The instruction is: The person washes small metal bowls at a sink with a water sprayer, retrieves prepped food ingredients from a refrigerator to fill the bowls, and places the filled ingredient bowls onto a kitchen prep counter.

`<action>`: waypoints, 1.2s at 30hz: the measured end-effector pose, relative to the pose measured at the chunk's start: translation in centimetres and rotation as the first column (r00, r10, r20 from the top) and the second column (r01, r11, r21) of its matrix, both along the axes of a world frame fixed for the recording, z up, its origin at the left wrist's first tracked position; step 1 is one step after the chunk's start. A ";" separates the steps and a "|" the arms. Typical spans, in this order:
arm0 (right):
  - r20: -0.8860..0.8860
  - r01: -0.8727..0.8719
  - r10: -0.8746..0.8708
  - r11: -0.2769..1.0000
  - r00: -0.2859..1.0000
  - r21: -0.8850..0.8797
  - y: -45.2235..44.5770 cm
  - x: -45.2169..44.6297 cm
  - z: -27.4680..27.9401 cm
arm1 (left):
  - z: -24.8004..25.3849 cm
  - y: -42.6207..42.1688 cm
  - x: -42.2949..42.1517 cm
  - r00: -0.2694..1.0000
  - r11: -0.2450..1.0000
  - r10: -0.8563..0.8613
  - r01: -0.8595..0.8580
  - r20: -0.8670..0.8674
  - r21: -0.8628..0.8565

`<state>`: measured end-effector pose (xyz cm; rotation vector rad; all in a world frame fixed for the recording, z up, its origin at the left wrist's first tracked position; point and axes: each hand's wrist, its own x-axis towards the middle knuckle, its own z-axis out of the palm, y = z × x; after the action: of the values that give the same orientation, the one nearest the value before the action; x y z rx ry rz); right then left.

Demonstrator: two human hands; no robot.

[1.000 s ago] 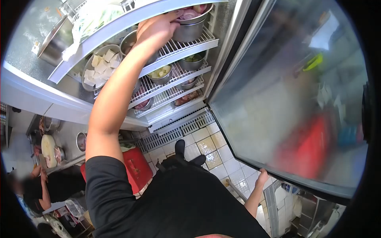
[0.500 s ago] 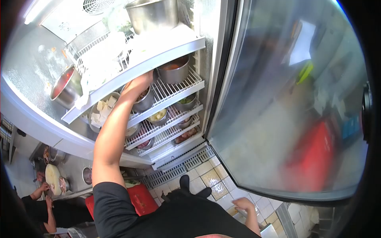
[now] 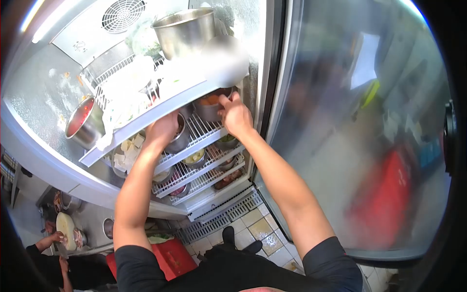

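Inside the open fridge, both my arms reach in below the top shelf. My left hand (image 3: pixel 163 129) is at the rim of a metal pot (image 3: pixel 179 141) on the second shelf; its fingers are hidden behind the hand and the shelf edge. At the right end of that shelf, my right hand (image 3: pixel 237 116) has curled fingers gripping the rim of a metal pot with orange food (image 3: pixel 209 111). Left of my left hand is a container of pale white blocks (image 3: pixel 130 152), partly covered by my forearm.
Above my hands runs the top shelf's white front edge (image 3: pixel 141 119), with a large steel pot (image 3: pixel 182 39) on it. A pot of red food (image 3: pixel 83 121) stands at left. The glass door (image 3: pixel 335 160) stands wide at right. A co-worker's hand (image 3: pixel 57 237) is at lower left.
My right hand has risen from the lower right to the pot with orange food. My left hand has drawn back slightly to the left and down, off the deeper part of the shelf.
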<state>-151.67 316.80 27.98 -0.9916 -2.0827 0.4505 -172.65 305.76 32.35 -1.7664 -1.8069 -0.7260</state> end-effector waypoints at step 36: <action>-0.432 -0.189 -0.002 0.897 0.902 -0.399 -25.7 21.8 -7.3 | -2.2 1.6 9.7 0.986 0.987 -0.061 0.037 0.153 0.156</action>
<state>-129.87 291.06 20.68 -0.9322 -1.6662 1.1182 -162.99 307.40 30.12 -1.6994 -1.7604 -1.0222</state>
